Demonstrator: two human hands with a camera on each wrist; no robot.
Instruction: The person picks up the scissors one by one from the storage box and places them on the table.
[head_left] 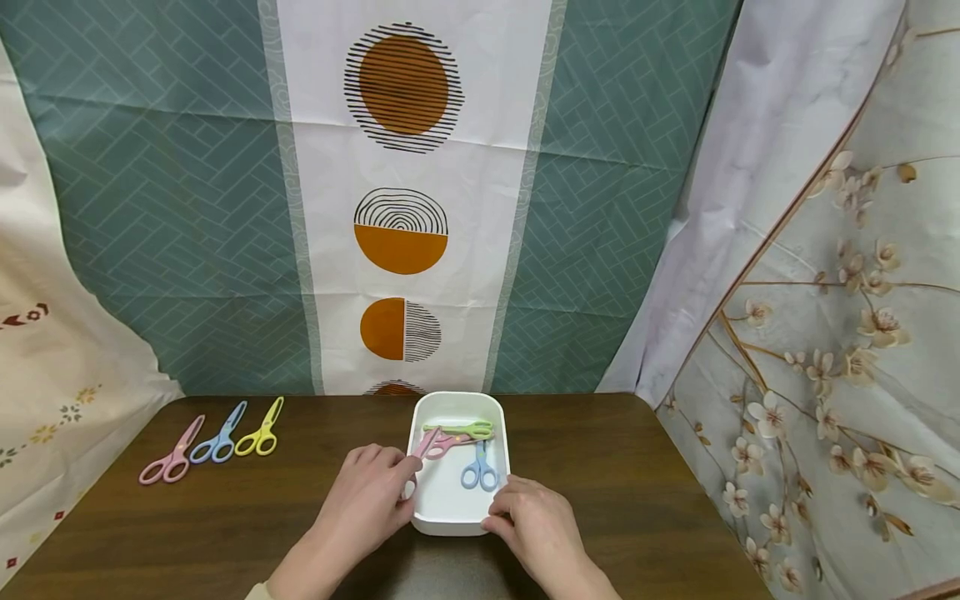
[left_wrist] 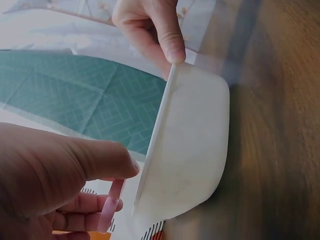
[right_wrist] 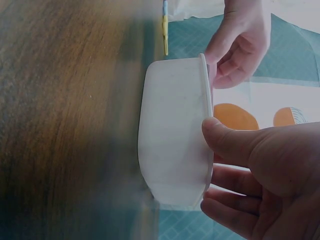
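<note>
Head: left hand (head_left: 367,493) pinched pink scissors (head_left: 427,443) at the bin (head_left: 452,527)'s left edge; green scissors (head_left: 480,429), blue scissors (head_left: 479,476) and a second pink pair (head_left: 435,452) lay inside, green against pink, so a careless release could've tangled loops. Left wrist: pinch was thumb-to-fingers just beside the edge, so a slip or clipped loop might've dropped the scissors outside. Right wrist: right hand (right_wrist: 260,175) gripped the bin's edge, thumb outside; pulling too hard could've tipped it and slid the contents.
</note>
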